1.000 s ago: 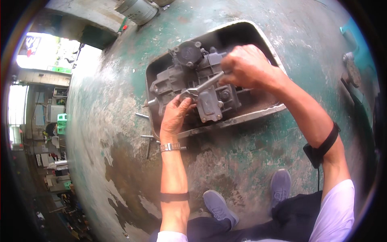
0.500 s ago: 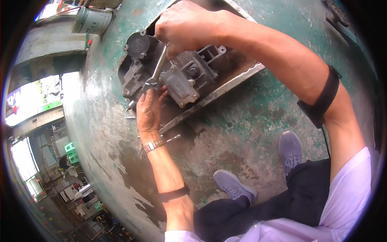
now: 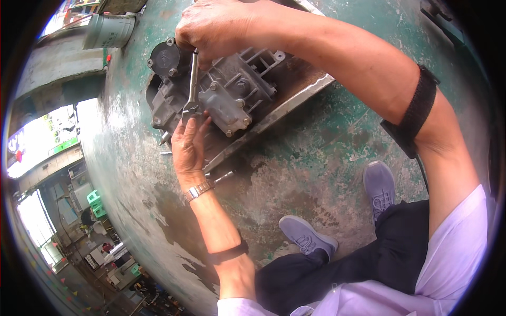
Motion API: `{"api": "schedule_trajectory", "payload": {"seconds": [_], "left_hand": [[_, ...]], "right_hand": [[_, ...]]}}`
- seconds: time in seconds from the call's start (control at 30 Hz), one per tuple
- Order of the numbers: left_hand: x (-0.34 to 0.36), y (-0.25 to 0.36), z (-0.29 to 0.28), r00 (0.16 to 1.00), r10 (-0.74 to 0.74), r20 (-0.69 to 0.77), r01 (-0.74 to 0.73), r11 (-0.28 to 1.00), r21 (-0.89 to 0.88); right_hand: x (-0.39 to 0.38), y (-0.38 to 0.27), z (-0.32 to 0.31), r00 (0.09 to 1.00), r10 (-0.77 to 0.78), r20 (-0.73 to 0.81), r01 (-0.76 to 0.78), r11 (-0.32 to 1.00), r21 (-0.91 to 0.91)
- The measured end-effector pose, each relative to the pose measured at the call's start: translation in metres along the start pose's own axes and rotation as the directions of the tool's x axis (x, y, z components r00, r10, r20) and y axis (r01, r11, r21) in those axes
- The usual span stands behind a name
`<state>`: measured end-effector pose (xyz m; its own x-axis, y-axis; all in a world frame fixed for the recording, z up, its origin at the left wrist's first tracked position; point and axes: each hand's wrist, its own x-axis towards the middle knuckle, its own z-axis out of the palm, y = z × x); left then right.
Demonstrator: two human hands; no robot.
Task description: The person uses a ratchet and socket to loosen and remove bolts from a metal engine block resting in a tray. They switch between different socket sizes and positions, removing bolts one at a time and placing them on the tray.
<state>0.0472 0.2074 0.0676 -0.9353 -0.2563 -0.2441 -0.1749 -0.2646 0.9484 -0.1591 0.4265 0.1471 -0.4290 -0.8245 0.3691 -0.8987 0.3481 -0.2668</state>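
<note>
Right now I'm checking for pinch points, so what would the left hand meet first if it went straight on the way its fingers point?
Most likely the wrench, whose near end lies right ahead of the left hand. Depth is unclear, so the two may be touching.

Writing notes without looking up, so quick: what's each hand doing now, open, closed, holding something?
Left hand: at the head of the wrench; whether it grips anything cannot be told.
Right hand: closed around the wrench's handle.
</note>
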Motion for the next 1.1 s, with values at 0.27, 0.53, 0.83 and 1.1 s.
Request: {"api": "schedule_trajectory", "payload": {"seconds": [0.27,0.53,0.83,1.1], "left_hand": [[0.007,0.006,-0.009,0.998,-0.036,0.056,0.042,0.994,-0.100],[0.009,0.008,-0.018,0.995,-0.049,0.088,0.052,0.998,-0.041],[0.014,0.015,-0.019,0.990,-0.099,0.097,0.106,0.992,-0.069],[0.019,0.019,-0.023,0.980,-0.135,0.148,0.134,0.991,0.016]], "right_hand": [[-0.003,0.003,0.005,1.000,0.011,-0.024,-0.010,0.999,0.042],[-0.021,0.004,0.005,0.994,0.044,0.100,-0.056,0.991,0.120],[-0.029,-0.001,0.010,0.983,0.072,0.170,-0.099,0.983,0.157],[-0.068,-0.015,0.002,0.930,0.141,0.340,-0.258,0.908,0.330]]}}
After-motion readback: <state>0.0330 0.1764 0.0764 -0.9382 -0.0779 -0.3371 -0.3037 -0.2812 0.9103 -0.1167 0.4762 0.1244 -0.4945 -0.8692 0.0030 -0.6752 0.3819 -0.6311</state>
